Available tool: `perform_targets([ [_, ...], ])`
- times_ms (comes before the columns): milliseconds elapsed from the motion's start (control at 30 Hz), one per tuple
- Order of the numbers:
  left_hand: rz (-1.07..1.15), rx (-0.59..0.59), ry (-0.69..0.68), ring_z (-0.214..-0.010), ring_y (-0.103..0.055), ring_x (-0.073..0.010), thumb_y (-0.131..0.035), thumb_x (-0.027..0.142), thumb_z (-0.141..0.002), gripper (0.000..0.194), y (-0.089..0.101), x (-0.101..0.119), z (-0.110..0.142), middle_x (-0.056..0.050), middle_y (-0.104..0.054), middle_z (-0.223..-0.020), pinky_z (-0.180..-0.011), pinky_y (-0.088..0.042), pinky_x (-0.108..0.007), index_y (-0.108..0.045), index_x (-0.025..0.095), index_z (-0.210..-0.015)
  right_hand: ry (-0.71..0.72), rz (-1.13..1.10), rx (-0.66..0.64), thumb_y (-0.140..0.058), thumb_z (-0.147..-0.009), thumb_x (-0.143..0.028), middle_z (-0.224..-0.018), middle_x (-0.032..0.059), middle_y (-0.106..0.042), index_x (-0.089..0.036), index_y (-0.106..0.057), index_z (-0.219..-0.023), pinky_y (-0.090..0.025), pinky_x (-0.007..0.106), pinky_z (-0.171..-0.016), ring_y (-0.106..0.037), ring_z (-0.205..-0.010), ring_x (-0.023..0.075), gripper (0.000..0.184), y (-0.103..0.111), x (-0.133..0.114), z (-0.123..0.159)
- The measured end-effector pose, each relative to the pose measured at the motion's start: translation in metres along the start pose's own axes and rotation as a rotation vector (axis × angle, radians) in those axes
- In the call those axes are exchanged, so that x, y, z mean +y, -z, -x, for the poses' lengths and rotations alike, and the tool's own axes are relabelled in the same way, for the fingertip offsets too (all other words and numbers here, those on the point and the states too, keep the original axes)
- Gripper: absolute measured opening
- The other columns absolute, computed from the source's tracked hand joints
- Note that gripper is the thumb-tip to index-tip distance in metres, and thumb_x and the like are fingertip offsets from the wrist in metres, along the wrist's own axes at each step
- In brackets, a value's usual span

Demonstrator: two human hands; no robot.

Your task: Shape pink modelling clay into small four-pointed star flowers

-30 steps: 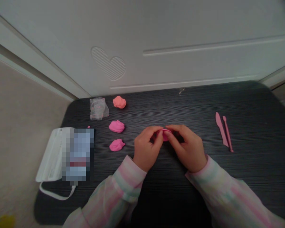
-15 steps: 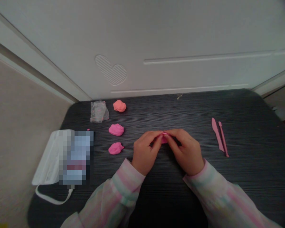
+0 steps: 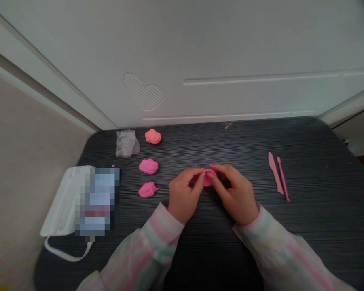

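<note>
Between my hands is a bright pink piece of modelling clay (image 3: 208,180), rounded and fairly flat, partly covered by the fingers. My left hand (image 3: 185,194) pinches its left side between thumb and fingers. On the opposite side my right hand (image 3: 237,194) grips it the same way, thumb on the near face. To the left of my left hand lie two pink clay lumps, a nearer one (image 3: 148,190) and a farther one (image 3: 149,166). An orange-coral clay lump (image 3: 153,136) sits beyond them.
A crumpled clear plastic bag (image 3: 127,143) lies at the back left. A blurred-out phone (image 3: 98,198) with a white cable (image 3: 66,256) rests against a white object (image 3: 63,202). A pink plastic knife (image 3: 275,171) and a thin pink stick tool (image 3: 282,178) are on the right of the dark table (image 3: 212,250).
The pink clay between my fingers now shows more of its round face, turned toward me. My fingertips have shifted slightly around its edge. The other things lie as before.
</note>
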State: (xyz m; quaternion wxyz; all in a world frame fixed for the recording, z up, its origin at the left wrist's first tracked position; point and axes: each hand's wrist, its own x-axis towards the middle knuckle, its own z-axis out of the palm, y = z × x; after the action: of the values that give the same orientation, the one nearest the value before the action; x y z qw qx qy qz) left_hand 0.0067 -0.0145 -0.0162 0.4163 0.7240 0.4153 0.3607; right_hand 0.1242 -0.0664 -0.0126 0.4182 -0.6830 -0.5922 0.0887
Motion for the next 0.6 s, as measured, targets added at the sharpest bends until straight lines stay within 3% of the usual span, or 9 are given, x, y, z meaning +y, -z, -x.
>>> perform_targets([
  [167,0.055,-0.025,0.034,-0.068,-0.063,-0.0111,-0.053,0.021,-0.076,0.014,-0.0019,-0.0021,0.0005,-0.003,-0.066,-0.079,-0.064,-0.052,-0.022,-0.06,0.016,-0.086,-0.053,-0.013,-0.032,-0.052,-0.077,-0.023,-0.074,0.0013,-0.063,-0.02,-0.059,-0.082,-0.046,0.027,-0.061,-0.057,-0.067,0.013,0.009,0.0005,-0.0013,0.0003],
  [267,0.014,-0.02,-0.01,-0.072,-0.063,-0.0121,-0.054,0.02,-0.075,0.018,-0.0013,-0.0023,-0.0003,-0.004,-0.067,-0.085,-0.067,-0.052,-0.023,-0.06,0.016,-0.092,-0.017,-0.017,-0.022,-0.051,-0.078,-0.022,-0.074,0.0013,-0.063,-0.02,-0.058,-0.079,-0.046,0.027,-0.062,-0.057,-0.068,0.0136,0.008,0.0011,-0.0015,-0.0004],
  [400,-0.078,-0.025,-0.079,-0.074,-0.062,-0.0125,-0.053,0.019,-0.075,0.014,0.0005,-0.0005,-0.0019,-0.003,-0.067,-0.083,-0.071,-0.051,-0.024,-0.063,0.018,-0.084,-0.003,-0.016,-0.035,-0.05,-0.078,-0.022,-0.073,0.0013,-0.063,-0.02,-0.058,-0.077,-0.045,0.028,-0.064,-0.057,-0.07,0.0138,0.008,0.0011,-0.0002,-0.0011],
  [600,0.01,-0.043,0.016,-0.07,-0.063,-0.0117,-0.053,0.02,-0.075,0.012,-0.0024,-0.0031,-0.0009,-0.004,-0.066,-0.079,-0.065,-0.052,-0.022,-0.06,0.016,-0.084,-0.06,-0.013,-0.045,-0.052,-0.077,-0.024,-0.079,0.0026,-0.063,-0.019,-0.058,-0.084,-0.045,0.028,-0.065,-0.056,-0.073,0.0143,0.01,0.0001,0.0015,-0.0007],
])
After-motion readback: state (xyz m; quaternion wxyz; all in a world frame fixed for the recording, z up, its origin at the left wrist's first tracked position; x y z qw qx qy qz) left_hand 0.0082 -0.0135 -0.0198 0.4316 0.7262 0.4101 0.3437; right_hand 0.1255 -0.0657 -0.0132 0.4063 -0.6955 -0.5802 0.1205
